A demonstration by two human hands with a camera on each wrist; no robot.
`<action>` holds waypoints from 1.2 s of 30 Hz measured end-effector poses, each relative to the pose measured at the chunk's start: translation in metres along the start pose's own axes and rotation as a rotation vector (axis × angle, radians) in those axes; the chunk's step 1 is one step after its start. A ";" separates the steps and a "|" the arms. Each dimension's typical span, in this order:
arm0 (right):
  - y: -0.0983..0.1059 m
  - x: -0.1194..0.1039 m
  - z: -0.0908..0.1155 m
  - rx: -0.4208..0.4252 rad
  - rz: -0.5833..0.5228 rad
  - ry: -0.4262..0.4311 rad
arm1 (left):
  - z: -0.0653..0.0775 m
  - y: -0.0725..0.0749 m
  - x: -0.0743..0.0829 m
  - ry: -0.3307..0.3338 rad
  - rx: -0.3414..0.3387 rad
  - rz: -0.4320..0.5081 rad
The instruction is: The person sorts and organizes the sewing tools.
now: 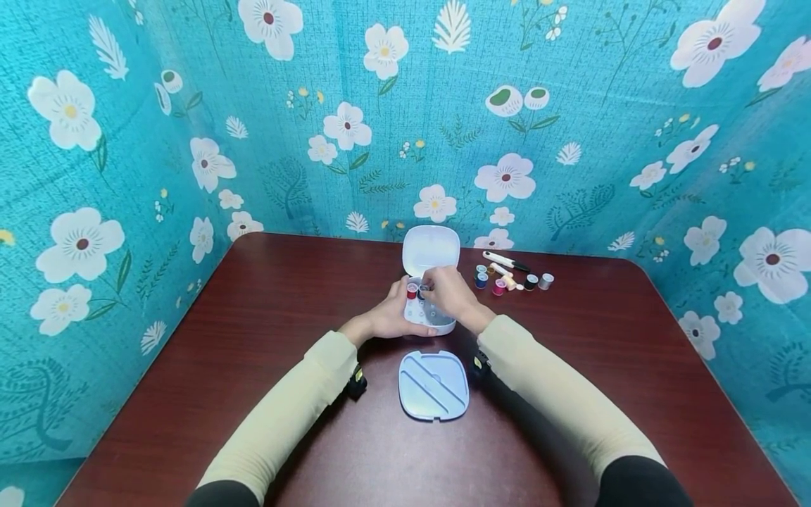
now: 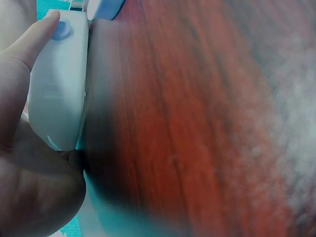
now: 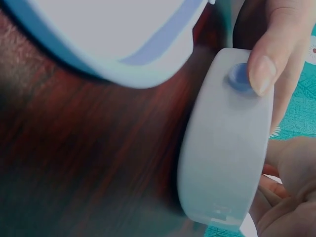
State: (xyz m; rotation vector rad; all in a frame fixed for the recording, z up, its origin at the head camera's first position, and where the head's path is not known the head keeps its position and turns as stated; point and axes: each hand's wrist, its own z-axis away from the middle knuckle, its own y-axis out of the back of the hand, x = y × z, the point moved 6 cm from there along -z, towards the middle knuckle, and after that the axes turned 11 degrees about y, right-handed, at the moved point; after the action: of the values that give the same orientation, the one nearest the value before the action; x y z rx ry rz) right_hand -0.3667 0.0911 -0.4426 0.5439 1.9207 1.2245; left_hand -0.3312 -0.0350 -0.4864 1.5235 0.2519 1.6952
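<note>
A small white sewing box (image 1: 445, 329) stands on the table with its hinged lid (image 1: 431, 248) raised at the back. My left hand (image 1: 391, 315) grips the box from the left, its thumb along the front wall. In the right wrist view that thumb (image 3: 264, 74) presses beside a round blue button (image 3: 239, 77). My right hand (image 1: 451, 290) reaches into the box from above. Its fingertips pinch a dark thread spool (image 1: 423, 290), partly hidden by the fingers. Just left of it a red thread spool (image 1: 412, 291) stands upright in the box. Small pegs show on the box floor.
Right of the box lie blue (image 1: 481, 280), pink (image 1: 500, 287), black (image 1: 531, 282) and grey thread spools (image 1: 546, 282), near a white-and-black stick-shaped tool (image 1: 500, 260). A light blue tray insert (image 1: 434, 387) lies in front. Floral cloth (image 1: 386, 141) hangs behind the table.
</note>
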 end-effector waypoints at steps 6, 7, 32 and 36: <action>0.002 -0.003 -0.003 -0.009 0.014 0.000 | -0.001 0.000 -0.001 0.005 0.000 -0.005; 0.002 -0.003 -0.003 -0.012 0.016 -0.001 | -0.001 -0.001 -0.001 0.007 -0.001 -0.004; 0.004 -0.008 0.004 -0.133 0.027 0.017 | -0.001 -0.002 -0.001 0.032 -0.017 -0.001; 0.012 -0.010 0.006 -0.119 0.018 0.031 | -0.002 -0.001 -0.001 0.032 -0.012 -0.004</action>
State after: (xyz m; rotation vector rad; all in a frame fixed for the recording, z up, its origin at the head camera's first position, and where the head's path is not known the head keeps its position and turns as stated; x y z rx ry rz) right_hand -0.3570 0.0926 -0.4299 0.4837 1.8578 1.3562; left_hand -0.3329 -0.0345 -0.4883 1.4878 0.2609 1.7164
